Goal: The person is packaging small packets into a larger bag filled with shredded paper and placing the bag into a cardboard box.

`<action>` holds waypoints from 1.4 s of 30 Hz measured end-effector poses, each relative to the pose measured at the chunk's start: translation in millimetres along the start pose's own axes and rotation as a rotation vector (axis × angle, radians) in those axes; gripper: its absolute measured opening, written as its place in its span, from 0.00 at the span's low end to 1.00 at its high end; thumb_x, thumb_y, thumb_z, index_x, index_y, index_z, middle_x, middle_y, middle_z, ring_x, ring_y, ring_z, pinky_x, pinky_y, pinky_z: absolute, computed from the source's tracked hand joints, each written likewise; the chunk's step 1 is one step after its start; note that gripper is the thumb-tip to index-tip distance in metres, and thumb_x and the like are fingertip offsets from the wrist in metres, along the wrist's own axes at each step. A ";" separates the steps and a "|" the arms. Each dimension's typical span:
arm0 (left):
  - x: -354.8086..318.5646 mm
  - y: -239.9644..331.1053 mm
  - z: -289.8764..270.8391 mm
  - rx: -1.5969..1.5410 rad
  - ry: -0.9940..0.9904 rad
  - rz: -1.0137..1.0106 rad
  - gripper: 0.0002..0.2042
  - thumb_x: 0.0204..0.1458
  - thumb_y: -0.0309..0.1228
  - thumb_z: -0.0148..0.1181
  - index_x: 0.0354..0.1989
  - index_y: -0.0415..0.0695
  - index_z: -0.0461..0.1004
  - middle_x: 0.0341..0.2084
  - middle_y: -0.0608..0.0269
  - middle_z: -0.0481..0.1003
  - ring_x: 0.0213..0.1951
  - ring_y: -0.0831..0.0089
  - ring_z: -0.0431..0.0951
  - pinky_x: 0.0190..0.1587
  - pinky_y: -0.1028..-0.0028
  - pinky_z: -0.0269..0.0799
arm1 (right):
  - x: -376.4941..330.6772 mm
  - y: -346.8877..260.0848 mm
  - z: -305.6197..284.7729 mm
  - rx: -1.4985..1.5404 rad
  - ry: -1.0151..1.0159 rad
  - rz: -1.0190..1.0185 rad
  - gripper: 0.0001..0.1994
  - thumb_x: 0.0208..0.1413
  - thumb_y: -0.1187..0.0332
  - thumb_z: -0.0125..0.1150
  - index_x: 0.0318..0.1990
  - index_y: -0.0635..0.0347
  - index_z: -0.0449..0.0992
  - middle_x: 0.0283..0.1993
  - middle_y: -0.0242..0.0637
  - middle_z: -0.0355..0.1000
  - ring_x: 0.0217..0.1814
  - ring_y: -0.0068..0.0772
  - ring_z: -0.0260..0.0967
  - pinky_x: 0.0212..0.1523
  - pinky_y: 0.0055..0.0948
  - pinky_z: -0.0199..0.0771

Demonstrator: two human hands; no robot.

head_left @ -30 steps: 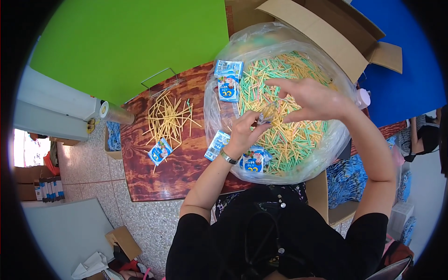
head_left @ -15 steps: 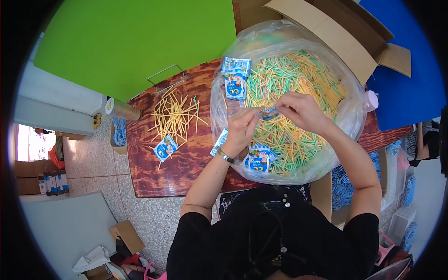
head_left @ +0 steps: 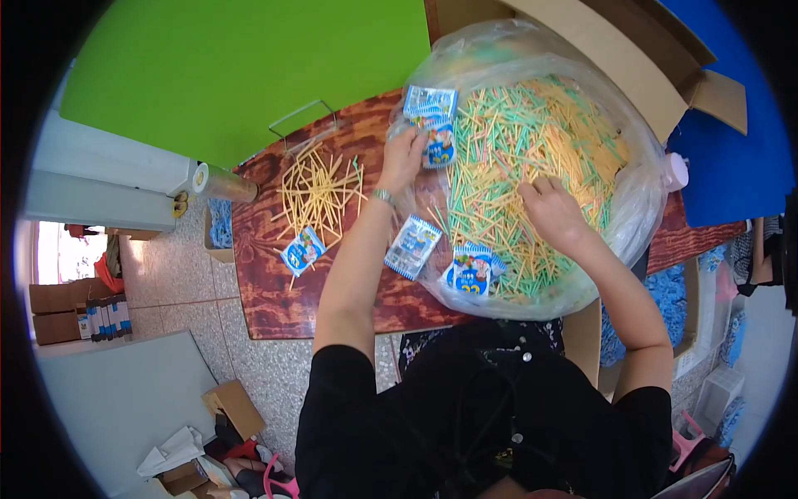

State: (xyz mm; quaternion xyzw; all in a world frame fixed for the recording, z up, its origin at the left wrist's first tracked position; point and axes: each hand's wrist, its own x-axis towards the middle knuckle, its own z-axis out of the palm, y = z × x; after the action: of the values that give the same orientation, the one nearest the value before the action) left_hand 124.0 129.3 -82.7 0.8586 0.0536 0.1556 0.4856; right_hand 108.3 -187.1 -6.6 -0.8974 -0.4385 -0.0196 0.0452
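Where two blue-and-white packets [head_left: 443,151] overlap at the upper left of a big translucent plastic bag [head_left: 647,229], the left hand [head_left: 403,156] rests its bent fingers against their near edge; whether it pinches one, I cannot tell. A metal-banded watch [head_left: 383,196] circles that wrist. The right hand [head_left: 549,209] reaches into the bag with its fingers curled down onto thin pastel sticks [head_left: 499,170], and whether any are gripped is hidden. These sticks, green, yellow and some pink, fill the open bag, which sits on a red-brown wood-grained table [head_left: 278,303].

At the bag's lower left edge lies a blue packet [head_left: 470,273] with a printed front; just left of it, a silver-and-blue packet [head_left: 413,246] lies flat. Further left, well apart from the bag, is a loose heap of yellow sticks [head_left: 320,193], with another blue packet [head_left: 302,251] at its near end. Beyond the heap stands a bent wire holder [head_left: 301,121], near a clear cylindrical roll [head_left: 226,184]. An open cardboard box [head_left: 632,62] stands behind the bag.
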 end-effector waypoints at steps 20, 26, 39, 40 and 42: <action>-103.6 80.7 -12.6 -0.019 -0.126 0.092 0.08 0.54 0.29 0.61 0.40 0.38 0.78 0.30 0.60 0.79 0.30 0.80 0.75 0.34 0.78 0.72 | -23.3 -62.1 32.0 0.126 0.020 -0.232 0.08 0.44 0.69 0.56 0.34 0.53 0.75 0.32 0.31 0.71 0.38 0.33 0.71 0.36 0.33 0.73; -166.0 82.8 5.4 -0.254 -0.330 -0.157 0.14 0.55 0.29 0.61 0.49 0.39 0.73 0.35 0.65 0.77 0.34 0.81 0.74 0.35 0.78 0.72 | -27.4 -56.0 20.1 0.092 0.086 -0.226 0.17 0.44 0.69 0.57 0.45 0.49 0.76 0.29 0.29 0.70 0.34 0.30 0.71 0.35 0.31 0.71; -138.6 100.1 31.8 -0.293 -0.316 -0.012 0.08 0.55 0.29 0.61 0.40 0.39 0.78 0.22 0.69 0.75 0.25 0.82 0.72 0.30 0.78 0.71 | -11.5 -28.0 0.8 0.700 0.082 -0.110 0.11 0.50 0.64 0.64 0.37 0.60 0.73 0.30 0.44 0.70 0.34 0.50 0.70 0.34 0.41 0.69; -137.1 100.9 28.9 -0.384 -0.442 -0.141 0.09 0.56 0.29 0.61 0.42 0.38 0.78 0.22 0.75 0.74 0.27 0.86 0.71 0.32 0.80 0.71 | -11.2 -28.2 -1.3 0.719 0.093 -0.111 0.11 0.50 0.64 0.64 0.37 0.60 0.73 0.30 0.44 0.70 0.34 0.50 0.70 0.34 0.41 0.69; -142.4 87.5 31.6 -0.411 -0.504 -0.202 0.08 0.54 0.30 0.63 0.37 0.38 0.78 0.20 0.73 0.74 0.26 0.84 0.72 0.29 0.79 0.70 | -9.8 -26.1 -12.2 0.739 0.047 -0.058 0.11 0.51 0.65 0.64 0.37 0.60 0.73 0.31 0.43 0.72 0.34 0.48 0.72 0.34 0.39 0.70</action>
State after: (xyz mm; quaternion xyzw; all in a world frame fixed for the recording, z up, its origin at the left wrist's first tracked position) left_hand -5.7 23.1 -54.1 0.7446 -0.0157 -0.1026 0.6594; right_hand 81.8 -180.1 6.5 -0.8071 -0.4400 0.1181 0.3756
